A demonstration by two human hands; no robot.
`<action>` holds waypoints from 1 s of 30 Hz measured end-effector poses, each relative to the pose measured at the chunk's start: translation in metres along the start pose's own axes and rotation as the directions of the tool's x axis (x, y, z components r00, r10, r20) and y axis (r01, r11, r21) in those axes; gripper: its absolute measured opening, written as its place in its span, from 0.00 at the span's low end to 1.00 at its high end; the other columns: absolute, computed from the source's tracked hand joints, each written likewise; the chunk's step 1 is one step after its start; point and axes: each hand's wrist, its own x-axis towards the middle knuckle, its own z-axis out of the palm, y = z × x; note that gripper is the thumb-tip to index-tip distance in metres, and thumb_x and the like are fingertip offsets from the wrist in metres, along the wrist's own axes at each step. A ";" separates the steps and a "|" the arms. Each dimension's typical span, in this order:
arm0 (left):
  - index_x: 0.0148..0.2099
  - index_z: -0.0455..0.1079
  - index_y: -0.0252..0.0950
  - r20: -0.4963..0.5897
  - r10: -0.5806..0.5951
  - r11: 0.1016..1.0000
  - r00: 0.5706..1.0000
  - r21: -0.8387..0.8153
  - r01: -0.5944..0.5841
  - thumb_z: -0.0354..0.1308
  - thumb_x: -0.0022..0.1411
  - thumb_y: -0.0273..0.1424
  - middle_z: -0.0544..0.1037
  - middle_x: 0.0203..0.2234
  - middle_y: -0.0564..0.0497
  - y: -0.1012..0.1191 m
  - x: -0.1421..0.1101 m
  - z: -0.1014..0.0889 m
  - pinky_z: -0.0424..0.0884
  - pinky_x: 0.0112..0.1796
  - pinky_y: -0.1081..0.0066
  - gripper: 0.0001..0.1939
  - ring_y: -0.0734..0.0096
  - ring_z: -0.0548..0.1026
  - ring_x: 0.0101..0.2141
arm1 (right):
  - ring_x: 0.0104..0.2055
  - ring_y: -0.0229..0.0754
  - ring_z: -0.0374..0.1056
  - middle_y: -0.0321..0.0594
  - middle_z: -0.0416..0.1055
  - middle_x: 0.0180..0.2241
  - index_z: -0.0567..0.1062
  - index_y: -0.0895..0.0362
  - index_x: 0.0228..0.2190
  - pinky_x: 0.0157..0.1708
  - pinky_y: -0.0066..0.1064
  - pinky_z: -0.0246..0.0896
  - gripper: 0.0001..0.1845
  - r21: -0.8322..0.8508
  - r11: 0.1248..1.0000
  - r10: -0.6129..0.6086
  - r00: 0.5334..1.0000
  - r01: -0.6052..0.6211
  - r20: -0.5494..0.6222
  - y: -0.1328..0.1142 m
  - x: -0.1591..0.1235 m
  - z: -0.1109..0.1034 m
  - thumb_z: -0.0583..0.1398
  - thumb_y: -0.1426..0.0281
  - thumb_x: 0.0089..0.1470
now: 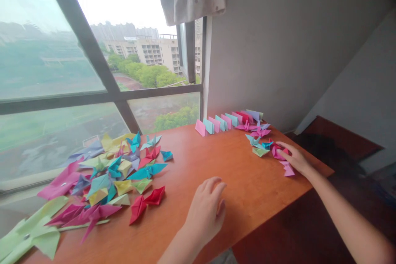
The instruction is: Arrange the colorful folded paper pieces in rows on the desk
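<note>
My right hand reaches to the right end of the wooden table. Its fingers and thumb close around a small red origami piece, partly hidden by them. Touching or just beside that hand lies a magenta folded paper piece, with a pink one nearer me. A blue paper piece, a light blue crane and a green piece sit to the left. My left hand hovers over or rests on the table's front part, fingers loosely bent and thumb apart, with nothing visible in it.
A large, overlapping pile of colourful origami covers the table's left side by the window. A row of upright folded papers stands along the back edge near the wall, with magenta cranes at its right end. The wooden table ends at the right.
</note>
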 end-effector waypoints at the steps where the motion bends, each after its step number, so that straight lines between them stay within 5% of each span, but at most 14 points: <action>1: 0.57 0.63 0.41 0.004 -0.003 1.000 1.000 0.003 0.003 0.52 0.59 0.22 0.69 0.56 0.43 0.001 0.003 0.003 0.68 0.54 0.53 0.23 0.56 0.68 0.54 | 0.53 0.53 0.68 0.46 0.73 0.51 0.75 0.54 0.49 0.55 0.45 0.61 0.27 0.003 0.999 -0.033 0.999 0.033 0.001 -0.006 -0.005 0.006 0.57 0.54 0.52; 8: 0.59 0.61 0.40 0.022 -0.031 0.999 0.999 0.021 0.031 0.55 0.57 0.24 0.64 0.60 0.41 0.008 0.016 0.016 0.65 0.56 0.48 0.26 0.51 0.63 0.58 | 0.55 0.51 0.66 0.48 0.72 0.51 0.74 0.55 0.49 0.58 0.46 0.59 0.23 -0.004 0.982 -0.188 0.982 0.188 -0.001 -0.077 -0.050 0.063 0.56 0.55 0.58; 12: 0.60 0.60 0.41 0.013 -0.031 0.999 0.999 0.014 0.031 0.56 0.57 0.26 0.63 0.61 0.40 0.006 0.019 0.018 0.64 0.56 0.46 0.28 0.50 0.62 0.59 | 0.57 0.49 0.65 0.44 0.71 0.54 0.73 0.52 0.51 0.59 0.42 0.59 0.23 0.152 0.971 -0.197 0.977 0.183 0.083 -0.099 -0.051 0.079 0.56 0.55 0.59; 15: 0.61 0.59 0.40 0.002 -0.039 0.999 0.999 0.009 0.039 0.57 0.59 0.29 0.62 0.61 0.39 0.001 0.022 0.019 0.63 0.57 0.46 0.28 0.48 0.61 0.60 | 0.55 0.49 0.68 0.45 0.72 0.53 0.72 0.53 0.50 0.55 0.39 0.63 0.25 0.221 0.975 -0.009 0.998 0.022 -0.059 -0.082 -0.017 0.070 0.57 0.52 0.56; 18: 0.62 0.59 0.40 0.009 -0.067 0.998 0.998 0.001 0.067 0.58 0.59 0.31 0.62 0.62 0.37 -0.004 0.028 0.021 0.62 0.57 0.45 0.29 0.46 0.61 0.60 | 0.56 0.53 0.66 0.50 0.70 0.54 0.71 0.56 0.52 0.55 0.43 0.61 0.32 0.182 0.979 0.136 0.966 -0.097 -0.220 -0.054 0.035 0.055 0.61 0.50 0.50; 23: 0.65 0.55 0.38 -0.005 -0.125 0.991 0.992 -0.046 0.124 0.61 0.57 0.34 0.59 0.63 0.36 -0.016 0.049 0.030 0.60 0.59 0.46 0.36 0.44 0.59 0.62 | 0.57 0.56 0.64 0.53 0.67 0.56 0.69 0.58 0.55 0.56 0.45 0.59 0.39 0.160 0.969 0.225 0.942 -0.189 -0.250 -0.026 0.100 0.050 0.63 0.50 0.46; 30: 0.67 0.53 0.36 -0.007 -0.137 0.988 0.991 -0.077 0.136 0.61 0.58 0.40 0.57 0.64 0.34 -0.026 0.076 0.033 0.59 0.60 0.46 0.38 0.43 0.58 0.63 | 0.57 0.55 0.64 0.50 0.68 0.55 0.72 0.56 0.54 0.55 0.45 0.60 0.36 0.201 0.957 0.254 0.940 -0.210 -0.228 -0.012 0.124 0.055 0.61 0.50 0.48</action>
